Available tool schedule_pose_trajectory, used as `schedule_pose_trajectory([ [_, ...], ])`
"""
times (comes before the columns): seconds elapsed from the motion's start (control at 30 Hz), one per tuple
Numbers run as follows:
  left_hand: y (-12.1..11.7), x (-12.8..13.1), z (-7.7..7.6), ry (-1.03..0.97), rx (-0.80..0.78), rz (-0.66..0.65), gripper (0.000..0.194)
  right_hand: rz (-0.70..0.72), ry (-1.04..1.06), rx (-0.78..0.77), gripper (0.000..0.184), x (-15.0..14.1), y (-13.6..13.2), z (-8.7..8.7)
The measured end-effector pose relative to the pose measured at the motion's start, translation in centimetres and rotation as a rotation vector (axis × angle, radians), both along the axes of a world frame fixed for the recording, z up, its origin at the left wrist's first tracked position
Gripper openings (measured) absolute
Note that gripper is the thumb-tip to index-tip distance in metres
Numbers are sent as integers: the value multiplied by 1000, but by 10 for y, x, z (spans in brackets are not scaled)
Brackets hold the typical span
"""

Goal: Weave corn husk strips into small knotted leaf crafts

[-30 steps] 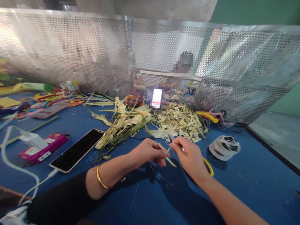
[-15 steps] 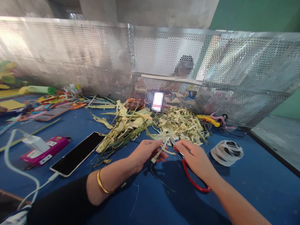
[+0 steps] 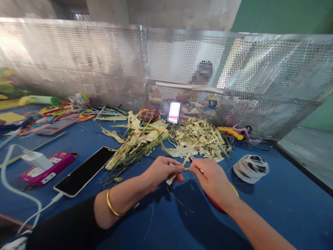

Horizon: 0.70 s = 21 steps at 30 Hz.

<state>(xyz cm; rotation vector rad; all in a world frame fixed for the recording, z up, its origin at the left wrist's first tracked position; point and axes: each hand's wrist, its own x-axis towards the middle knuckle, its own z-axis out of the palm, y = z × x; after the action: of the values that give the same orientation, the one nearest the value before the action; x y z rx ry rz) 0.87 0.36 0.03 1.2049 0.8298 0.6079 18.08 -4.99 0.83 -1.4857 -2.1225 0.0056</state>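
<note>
My left hand [image 3: 162, 171] and my right hand [image 3: 212, 178] meet over the blue table [image 3: 273, 208], both pinching a thin pale leaf strip [image 3: 174, 177]. The strip's ends poke out above and below the left fingers. Under my right palm lie scissors with red and yellow handles [image 3: 231, 189], partly hidden; whether the hand also grips them I cannot tell. A gold bangle [image 3: 110, 205] circles my left wrist. Just beyond the hands lie a bundle of long pale leaves [image 3: 135, 140] and a heap of cut leaf scraps [image 3: 199, 137].
A black phone [image 3: 83, 170] on a white cable and a pink power bank [image 3: 45, 166] lie at left. A white string coil [image 3: 251, 167] sits at right. A perforated metal screen [image 3: 104, 62] closes the back; a person sits behind it. Coloured craft scraps [image 3: 52, 116] lie far left.
My hands were slightly apart half a second ago, with the scissors' red handle showing. They have come together again on the strip, and my right hand now covers most of the scissors.
</note>
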Motion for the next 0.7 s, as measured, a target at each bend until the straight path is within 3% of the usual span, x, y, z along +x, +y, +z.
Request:
schedule_pose_trajectory([
  [0.2,0,0,3,-28,-16,42,27,46,-210,296,27,-2,1,-1],
  [0.4,-2,0,3,-31,-71,-8,31,69,-205,254,20,0,2,-4],
  [0.7,-3,-1,4,58,-100,-57,33,85,-265,367,23,5,3,-6],
])
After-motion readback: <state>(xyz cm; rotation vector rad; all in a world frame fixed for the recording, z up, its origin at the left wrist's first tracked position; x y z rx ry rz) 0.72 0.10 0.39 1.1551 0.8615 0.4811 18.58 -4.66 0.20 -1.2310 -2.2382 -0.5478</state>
